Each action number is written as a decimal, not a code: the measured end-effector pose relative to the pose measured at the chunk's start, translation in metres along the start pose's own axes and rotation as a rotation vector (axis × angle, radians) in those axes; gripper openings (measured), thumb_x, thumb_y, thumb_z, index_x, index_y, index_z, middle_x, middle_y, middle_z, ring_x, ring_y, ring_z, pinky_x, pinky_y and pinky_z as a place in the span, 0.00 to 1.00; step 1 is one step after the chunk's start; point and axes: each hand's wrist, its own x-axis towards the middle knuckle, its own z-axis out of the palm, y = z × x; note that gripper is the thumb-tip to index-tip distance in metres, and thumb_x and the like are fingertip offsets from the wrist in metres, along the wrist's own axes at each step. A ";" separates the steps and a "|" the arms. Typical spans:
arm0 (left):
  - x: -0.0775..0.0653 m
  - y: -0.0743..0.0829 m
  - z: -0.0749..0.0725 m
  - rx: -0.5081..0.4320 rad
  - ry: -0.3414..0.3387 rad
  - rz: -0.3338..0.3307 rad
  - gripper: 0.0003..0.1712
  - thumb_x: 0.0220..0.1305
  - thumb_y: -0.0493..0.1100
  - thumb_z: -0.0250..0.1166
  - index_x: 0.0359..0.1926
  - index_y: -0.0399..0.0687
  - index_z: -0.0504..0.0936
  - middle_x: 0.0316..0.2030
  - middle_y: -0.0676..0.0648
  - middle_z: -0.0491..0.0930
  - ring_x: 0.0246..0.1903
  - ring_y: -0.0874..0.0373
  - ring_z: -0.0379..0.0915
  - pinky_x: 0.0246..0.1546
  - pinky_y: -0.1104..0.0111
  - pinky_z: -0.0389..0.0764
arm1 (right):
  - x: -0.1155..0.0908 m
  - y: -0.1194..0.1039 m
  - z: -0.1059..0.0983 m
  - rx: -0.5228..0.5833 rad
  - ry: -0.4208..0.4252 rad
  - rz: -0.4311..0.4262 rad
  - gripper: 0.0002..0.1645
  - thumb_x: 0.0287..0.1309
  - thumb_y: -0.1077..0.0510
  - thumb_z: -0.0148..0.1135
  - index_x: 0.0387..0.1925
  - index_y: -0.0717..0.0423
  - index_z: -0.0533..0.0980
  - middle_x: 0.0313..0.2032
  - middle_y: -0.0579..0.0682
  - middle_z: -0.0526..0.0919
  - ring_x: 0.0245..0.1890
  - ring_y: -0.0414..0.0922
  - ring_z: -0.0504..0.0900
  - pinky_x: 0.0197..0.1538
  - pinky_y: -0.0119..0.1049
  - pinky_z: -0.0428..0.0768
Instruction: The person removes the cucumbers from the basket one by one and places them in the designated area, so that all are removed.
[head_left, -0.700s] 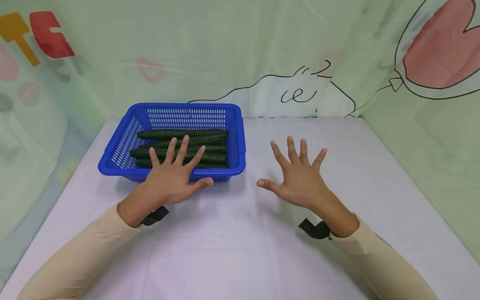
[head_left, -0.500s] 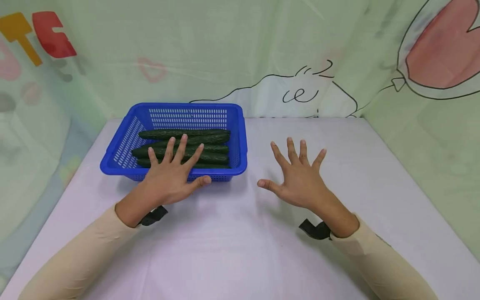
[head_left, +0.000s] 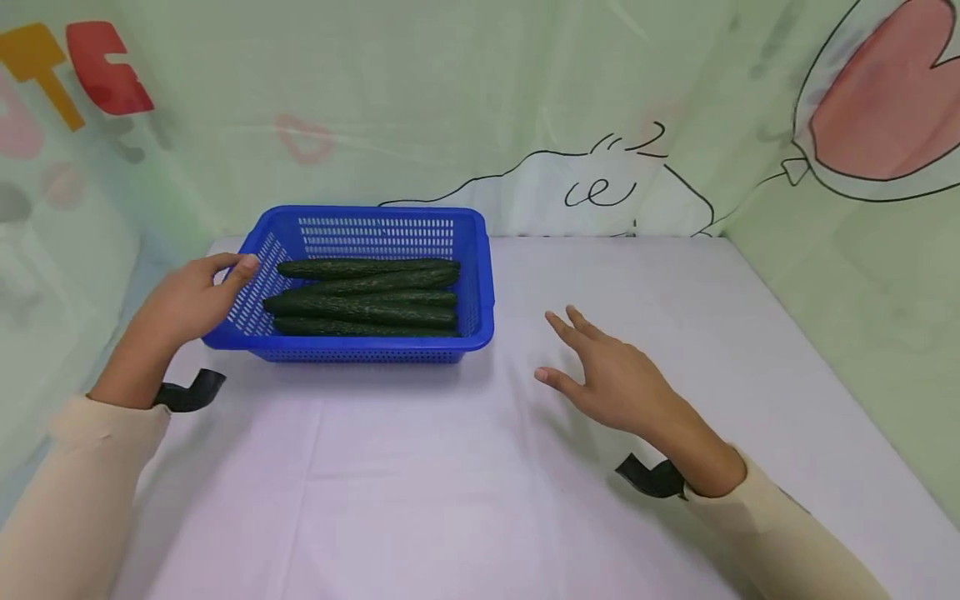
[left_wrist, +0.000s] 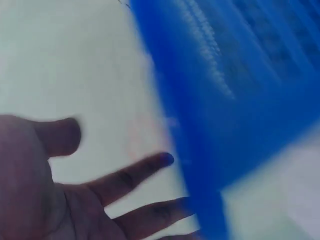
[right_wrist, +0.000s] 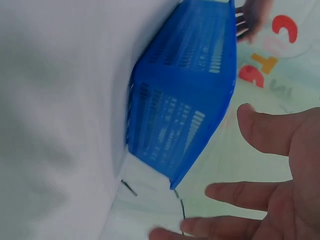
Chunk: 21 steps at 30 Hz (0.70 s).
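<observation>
Fingers of the left hand stretch out at the left end of a blue basket, thumb held well away from them, clamped on nothing. Looking down, I make out only the thumb and forefinger properly; the others are hidden. From the left wrist, fingertips meet the basket's edge, but it is so blurred that I cannot tell whether they touch it, and the lowest finger is cut off by the frame.

Out over the cloth sits the right hand, well apart from the basket, its fingers extended and the thumb apart; some of those fingers are masked by the others.

Dark green cucumbers lie lengthwise in the basket, side by side; the nearest is partly covered by the front rim. The basket stands toward the back of the table, left of centre, on a pale, lightly creased tablecloth. Beige sleeves run out of sight at the bottom, with a black strap poking out at each wrist.

Pale green sheeting hangs around the table, printed with bright letters and a red heart balloon, both cropped.
</observation>
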 end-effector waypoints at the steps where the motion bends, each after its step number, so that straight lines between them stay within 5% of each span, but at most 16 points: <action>1: 0.005 -0.009 -0.002 -0.020 -0.027 -0.010 0.49 0.71 0.72 0.31 0.76 0.39 0.53 0.71 0.23 0.50 0.68 0.22 0.46 0.62 0.30 0.52 | -0.002 -0.002 0.000 0.012 0.002 -0.013 0.43 0.65 0.36 0.57 0.74 0.50 0.59 0.67 0.63 0.71 0.57 0.61 0.80 0.56 0.60 0.75; 4: 0.018 -0.030 0.001 -0.157 -0.098 -0.008 0.42 0.74 0.67 0.39 0.77 0.45 0.53 0.73 0.25 0.46 0.70 0.23 0.45 0.63 0.29 0.51 | -0.005 -0.009 -0.002 0.044 0.011 -0.040 0.37 0.65 0.38 0.59 0.70 0.48 0.68 0.42 0.55 0.88 0.42 0.53 0.87 0.41 0.47 0.81; 7: 0.028 -0.041 0.008 -0.335 -0.131 -0.003 0.38 0.75 0.62 0.44 0.78 0.51 0.51 0.75 0.28 0.44 0.71 0.26 0.48 0.65 0.33 0.54 | -0.005 -0.021 -0.004 0.055 0.035 -0.074 0.32 0.64 0.40 0.60 0.66 0.47 0.73 0.21 0.43 0.85 0.36 0.46 0.87 0.35 0.41 0.78; 10: 0.037 -0.045 0.014 -0.437 -0.136 0.001 0.39 0.75 0.61 0.47 0.78 0.56 0.47 0.76 0.30 0.42 0.70 0.27 0.52 0.65 0.35 0.58 | -0.001 -0.033 -0.003 0.025 0.098 -0.127 0.29 0.64 0.42 0.61 0.63 0.48 0.75 0.27 0.44 0.87 0.39 0.45 0.88 0.35 0.41 0.80; 14: 0.046 -0.047 0.017 -0.436 -0.135 0.020 0.38 0.75 0.58 0.48 0.79 0.63 0.41 0.77 0.33 0.38 0.69 0.27 0.53 0.64 0.37 0.62 | 0.009 -0.048 -0.001 -0.039 0.214 -0.263 0.25 0.64 0.45 0.62 0.59 0.51 0.78 0.43 0.50 0.88 0.32 0.42 0.86 0.30 0.38 0.79; 18: 0.053 -0.047 0.017 -0.460 -0.134 0.014 0.36 0.77 0.52 0.46 0.78 0.65 0.41 0.78 0.35 0.38 0.68 0.30 0.58 0.59 0.42 0.72 | 0.022 -0.062 0.001 -0.041 0.265 -0.386 0.22 0.64 0.47 0.62 0.55 0.52 0.79 0.41 0.50 0.87 0.29 0.41 0.84 0.28 0.35 0.77; 21: 0.058 -0.045 0.018 -0.415 -0.104 0.006 0.34 0.78 0.51 0.44 0.79 0.63 0.44 0.78 0.34 0.40 0.68 0.29 0.56 0.60 0.40 0.70 | 0.035 -0.070 0.005 -0.023 0.254 -0.437 0.20 0.64 0.48 0.63 0.54 0.52 0.80 0.40 0.48 0.86 0.31 0.41 0.84 0.29 0.34 0.78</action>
